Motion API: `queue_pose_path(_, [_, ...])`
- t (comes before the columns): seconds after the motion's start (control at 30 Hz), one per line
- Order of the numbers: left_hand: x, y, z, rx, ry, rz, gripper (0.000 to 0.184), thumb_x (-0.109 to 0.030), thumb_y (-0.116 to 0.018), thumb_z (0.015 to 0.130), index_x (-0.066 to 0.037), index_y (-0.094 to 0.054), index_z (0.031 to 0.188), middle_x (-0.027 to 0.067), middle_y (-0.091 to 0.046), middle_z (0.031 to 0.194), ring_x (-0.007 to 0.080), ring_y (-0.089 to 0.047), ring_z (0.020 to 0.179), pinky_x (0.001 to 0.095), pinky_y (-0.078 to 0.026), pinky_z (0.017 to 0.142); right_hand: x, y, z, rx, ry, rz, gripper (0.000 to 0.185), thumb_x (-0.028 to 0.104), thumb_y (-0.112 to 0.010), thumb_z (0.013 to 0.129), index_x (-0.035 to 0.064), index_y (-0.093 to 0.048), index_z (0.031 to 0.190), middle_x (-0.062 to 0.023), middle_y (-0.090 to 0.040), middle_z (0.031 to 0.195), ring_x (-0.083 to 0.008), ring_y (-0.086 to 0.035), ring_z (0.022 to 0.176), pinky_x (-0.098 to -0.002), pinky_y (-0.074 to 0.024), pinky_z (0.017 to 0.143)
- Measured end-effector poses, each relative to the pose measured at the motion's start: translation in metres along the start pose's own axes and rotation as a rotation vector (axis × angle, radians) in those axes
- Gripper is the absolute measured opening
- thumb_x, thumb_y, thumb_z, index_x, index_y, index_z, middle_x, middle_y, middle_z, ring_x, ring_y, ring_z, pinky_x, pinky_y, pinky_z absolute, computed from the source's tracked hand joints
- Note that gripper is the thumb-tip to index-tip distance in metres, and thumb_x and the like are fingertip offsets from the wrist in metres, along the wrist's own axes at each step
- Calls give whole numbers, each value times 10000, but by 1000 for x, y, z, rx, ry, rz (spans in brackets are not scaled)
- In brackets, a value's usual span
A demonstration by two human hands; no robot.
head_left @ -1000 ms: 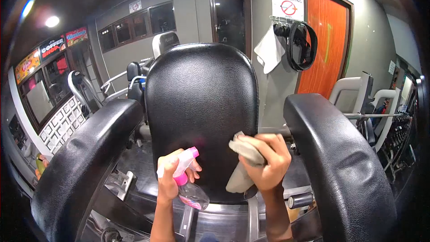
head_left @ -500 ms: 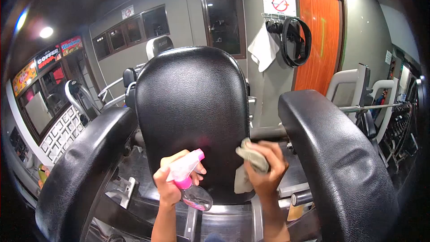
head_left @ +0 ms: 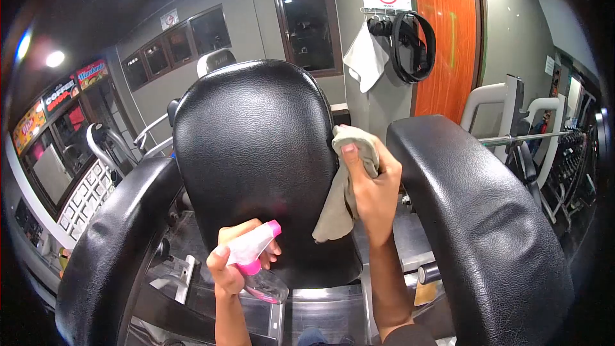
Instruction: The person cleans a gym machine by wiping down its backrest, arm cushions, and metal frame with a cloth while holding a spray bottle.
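Observation:
My left hand (head_left: 225,263) grips a clear spray bottle (head_left: 266,286) with a pink collar and a white-and-pink trigger head, in front of the lower backrest. A greyish-beige cloth (head_left: 339,202) is bunched in my right hand (head_left: 375,186), its loose end hanging down over the backrest. That hand is at the right edge of the black padded backrest (head_left: 256,134), with the cloth against or very near it. The backrest stands upright, its leather-like surface shiny.
Black padded arms flank the backrest, one on the left (head_left: 122,230) and one on the right (head_left: 474,218). A white towel (head_left: 367,57) and a black belt (head_left: 412,48) hang on wall hooks beside an orange door (head_left: 448,45). A barbell (head_left: 525,138) lies behind at right.
My right hand has risen with the cloth to the backrest's right edge, and the cloth now hangs longer. My left hand and bottle have shifted slightly left and down in view.

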State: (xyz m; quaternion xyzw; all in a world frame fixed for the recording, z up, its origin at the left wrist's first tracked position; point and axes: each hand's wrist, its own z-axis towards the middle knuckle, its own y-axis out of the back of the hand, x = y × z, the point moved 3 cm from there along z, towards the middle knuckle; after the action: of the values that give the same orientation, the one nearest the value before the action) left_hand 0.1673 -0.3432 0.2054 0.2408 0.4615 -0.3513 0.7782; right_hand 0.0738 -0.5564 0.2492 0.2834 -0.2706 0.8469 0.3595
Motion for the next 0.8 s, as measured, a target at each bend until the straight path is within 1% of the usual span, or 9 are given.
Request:
queue_pose_path(0.03, [0,-1,0,-18,-10,17,915,-749,-329,770,109,-638,849,154,-666,723,173,-620,538,252,-480,465,-1,3,-5,11,-8,-49,226,163,-673,936,-23,-688,1063,-71,-718,892,-100,-632,843,-277,-497,772])
queue_pose_path(0.13, [1,-1,0,-28,-30,28,891,-730,-338,790,107,-638,843,158,-670,721,170,-617,526,249,-488,467,-18,14,-32,10,-145,-38,248,193,-678,932,-33,-688,1035,-82,-714,868,-110,-640,817,-278,-497,751])
queue_pose_path(0.17, [1,-1,1,-20,-40,25,881,-722,-342,799,107,-638,840,162,-673,723,169,-616,520,248,-492,468,-25,21,-42,30,-185,-149,268,218,-676,929,-36,-685,1011,-87,-711,838,-116,-643,798,-281,-498,734])
queue_pose_path(0.27, [0,-2,0,-50,-42,43,879,-721,-340,801,105,-638,829,166,-675,714,168,-611,503,249,-495,463,-29,34,-62,57,-290,-152,252,205,-671,921,-37,-679,992,-85,-705,812,-121,-634,748,-285,-491,698])
queue_pose_path(0.4, [0,0,1,-60,-31,34,861,-706,-350,812,103,-644,803,167,-678,701,169,-607,482,253,-499,454,-31,30,-42,108,-246,-146,258,208,-679,922,-40,-681,997,-64,-694,796,-104,-617,738,-270,-482,686])
queue_pose_path(0.47, [0,1,2,-54,-50,51,836,-680,-358,825,103,-649,781,168,-678,683,170,-603,460,257,-501,447,-31,14,-18,63,-100,0,275,223,-691,923,-43,-686,992,-41,-671,770,-79,-585,741,-261,-474,685])
queue_pose_path(0.57, [-1,2,3,-55,-53,67,809,-653,-370,837,101,-653,769,173,-681,678,169,-603,451,258,-501,442,-26,0,13,6,-59,9,283,234,-698,923,-45,-688,972,-27,-651,752,-63,-553,747,-256,-466,685])
queue_pose_path(0.67, [0,4,2,-65,-38,55,782,-629,-379,845,100,-652,769,179,-681,680,166,-602,452,261,-507,452,-25,3,20,101,-88,-5,253,195,-658,953,-48,-684,1018,2,-655,842,-53,-538,796,-228,-446,717])
queue_pose_path(0.8, [1,4,2,-53,-41,57,758,-610,-392,849,97,-648,760,179,-680,678,165,-600,450,264,-511,462,-25,14,-12,126,-165,-59,265,191,-672,939,-54,-678,1038,-7,-667,853,-62,-555,807,-244,-464,736])
